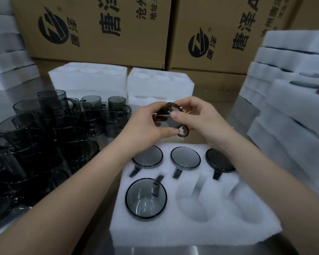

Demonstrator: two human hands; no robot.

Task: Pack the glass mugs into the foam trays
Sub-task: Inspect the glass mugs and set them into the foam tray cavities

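A white foam tray (195,230) lies in front of me with six round pockets. Its far row holds three smoked glass mugs (185,158), and a fourth mug (145,198) sits in the near left pocket. The near middle and near right pockets are bare. Above the tray's far edge, both hands hold one more smoked glass mug (168,120). My left hand (145,124) grips its left side, and my right hand (197,116) pinches its right side near the handle.
Several loose smoked mugs (50,129) crowd the table on the left. Bare foam trays (160,83) stand behind my hands. Stacked foam trays (291,100) rise on the right and more at the far left. Cardboard boxes (99,28) line the back.
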